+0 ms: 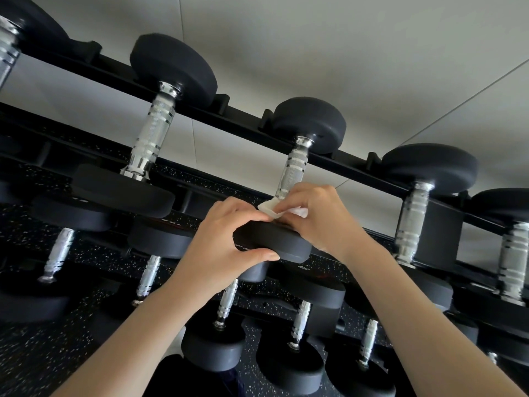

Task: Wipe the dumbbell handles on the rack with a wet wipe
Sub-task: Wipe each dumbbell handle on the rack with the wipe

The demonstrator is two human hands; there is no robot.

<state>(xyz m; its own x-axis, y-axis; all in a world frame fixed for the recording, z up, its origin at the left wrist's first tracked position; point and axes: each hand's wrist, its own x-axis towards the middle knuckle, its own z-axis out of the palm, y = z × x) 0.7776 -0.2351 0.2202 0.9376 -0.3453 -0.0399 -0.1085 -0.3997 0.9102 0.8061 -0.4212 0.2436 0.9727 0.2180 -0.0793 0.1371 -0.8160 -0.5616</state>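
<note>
The wet wipe (270,209) is white and crumpled. It sits at the lower end of the knurled chrome handle (292,170), just where the handle meets the near head (274,243) of the dumbbell (310,123). The right hand (317,217) pinches the wipe with curled fingers and holds it against the handle. The left hand (223,243) grips the near head — fingers curled over its top, thumb under its rim. This dumbbell lies on the top tier of the rack (353,170), about the middle of the visible row, between the front and the back rail. Other dumbbells (154,124) lie on both sides of it, apart from it, and more dumbbells (213,348) fill the lower tiers. Under the rack is a black speckled floor (34,353) — behind it, a pale wall (315,53).
</note>
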